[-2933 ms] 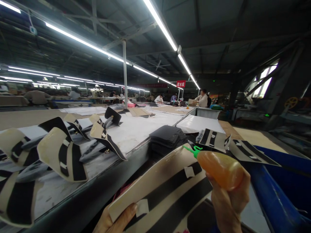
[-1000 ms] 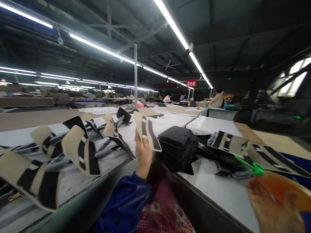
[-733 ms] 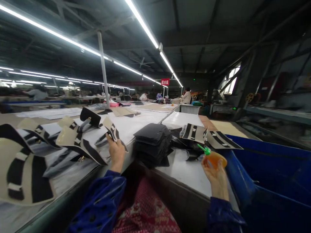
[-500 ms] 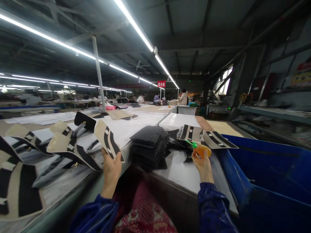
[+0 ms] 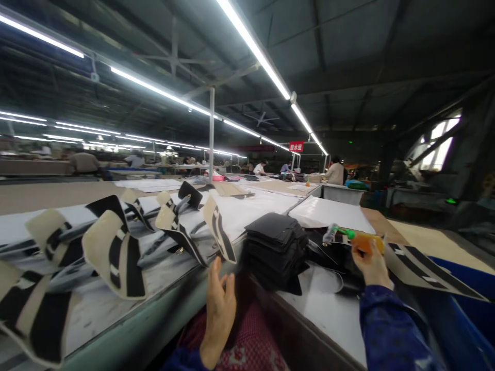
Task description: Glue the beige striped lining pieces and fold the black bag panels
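Note:
My left hand (image 5: 219,314) is at the table edge, fingers stretched and holding nothing. Just above its fingertips stands a beige flap with black stripes (image 5: 218,229), part of a bag piece on the table. My right hand (image 5: 372,264) is wrapped around an orange squeeze bottle (image 5: 366,241) with a green nozzle pointing left. Next to that hand lies a flat beige-and-black panel (image 5: 429,270). Between my hands sits a stack of black sheets (image 5: 274,250), with glossy black material (image 5: 328,252) to its right.
Several curved beige-and-black bag pieces (image 5: 116,252) stand in rows on the left table. White sheeting (image 5: 332,212) covers part of the table ahead. A blue bin (image 5: 460,268) is at the right. Farther back, a person in a light top (image 5: 335,172) stands near a metal post (image 5: 212,134).
My left hand has let go of the striped flap and dropped below it. The bottle is still in my right hand. The view has turned left, so things appear shifted right.

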`<move>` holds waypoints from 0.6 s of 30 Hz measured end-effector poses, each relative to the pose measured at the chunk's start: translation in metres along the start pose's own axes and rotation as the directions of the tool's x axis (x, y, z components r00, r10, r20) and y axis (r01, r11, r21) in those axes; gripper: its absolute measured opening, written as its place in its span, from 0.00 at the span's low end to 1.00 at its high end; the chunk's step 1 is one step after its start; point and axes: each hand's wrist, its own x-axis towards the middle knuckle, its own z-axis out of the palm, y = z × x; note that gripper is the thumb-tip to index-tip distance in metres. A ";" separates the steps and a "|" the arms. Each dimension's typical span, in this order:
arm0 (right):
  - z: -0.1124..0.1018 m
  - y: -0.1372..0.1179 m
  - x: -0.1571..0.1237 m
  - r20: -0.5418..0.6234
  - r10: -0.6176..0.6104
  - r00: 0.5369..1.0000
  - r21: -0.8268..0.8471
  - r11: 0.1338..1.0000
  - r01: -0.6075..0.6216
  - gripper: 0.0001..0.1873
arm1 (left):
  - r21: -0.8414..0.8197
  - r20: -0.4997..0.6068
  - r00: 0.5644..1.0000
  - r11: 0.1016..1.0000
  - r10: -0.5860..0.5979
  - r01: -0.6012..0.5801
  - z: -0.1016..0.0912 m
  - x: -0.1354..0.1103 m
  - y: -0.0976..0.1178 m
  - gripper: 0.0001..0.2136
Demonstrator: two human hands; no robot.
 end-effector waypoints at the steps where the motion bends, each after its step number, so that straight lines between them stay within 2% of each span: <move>1: 0.005 -0.005 -0.003 -0.011 0.015 1.000 -0.018 1.000 -0.015 0.16 | -0.010 -0.016 1.000 1.000 0.000 0.000 -0.001 -0.002 0.001 0.20; 4: 0.020 -0.026 -0.020 0.000 0.048 0.999 -0.086 0.995 -0.048 0.12 | -0.068 0.029 0.999 0.997 -0.029 0.031 -0.003 -0.007 0.007 0.17; 7: 0.039 -0.052 -0.049 0.063 0.044 0.997 -0.158 0.987 -0.034 0.11 | -0.165 0.222 0.970 0.977 -0.099 0.137 0.006 -0.013 0.012 0.18; 10: 0.056 -0.083 -0.088 0.129 0.022 0.991 -0.223 0.975 0.008 0.17 | -0.246 0.423 0.885 0.916 -0.192 0.316 0.028 -0.018 0.017 0.26; 13: 0.061 -0.109 -0.130 0.176 0.016 0.984 -0.319 0.947 0.042 0.29 | -0.297 0.545 0.794 0.823 -0.270 0.484 0.053 -0.015 0.028 0.39; 16: 0.049 -0.121 -0.167 0.162 0.026 0.986 -0.455 0.889 0.051 0.42 | -0.358 0.627 0.729 0.729 -0.275 0.583 0.067 0.000 0.044 0.40; 18: 0.034 -0.120 -0.184 0.129 0.048 0.990 -0.489 0.872 0.021 0.45 | -0.381 0.710 0.664 0.665 -0.234 0.642 0.066 0.013 0.051 0.36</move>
